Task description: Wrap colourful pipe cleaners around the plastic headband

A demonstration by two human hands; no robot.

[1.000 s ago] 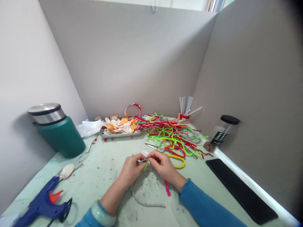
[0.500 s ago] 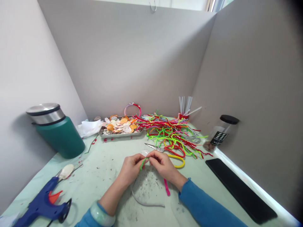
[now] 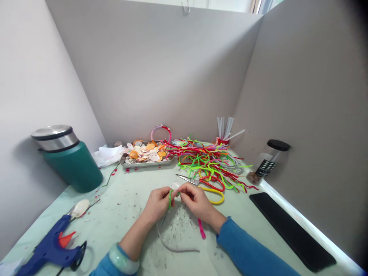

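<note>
In the middle of the table, my left hand (image 3: 158,203) pinches a green pipe cleaner (image 3: 170,198) that bends round close to its fingertips. My right hand (image 3: 197,201) meets it there, thumb and finger closed on the same green pipe cleaner. A thin grey band (image 3: 175,250) curves out below my left hand onto the tabletop; its upper part is hidden. From under my right hand sticks a bright pink fuzzy strip (image 3: 201,229). Just behind the hands lie scissors (image 3: 211,188) with red and yellow handles, blades pointing left.
A metal tray (image 3: 146,165) of shells, a pink ring-shaped band (image 3: 161,132) and a heap of coloured pipe cleaners (image 3: 209,161) are at the back. A green bottle (image 3: 73,165) and blue glue gun (image 3: 51,241) stand left. Right are a jar (image 3: 266,163) and black slab (image 3: 290,230).
The green pipe cleaner now stands more upright in a small bend at my left fingertips. My hands have shifted only slightly, and the pink strip has moved a little left.
</note>
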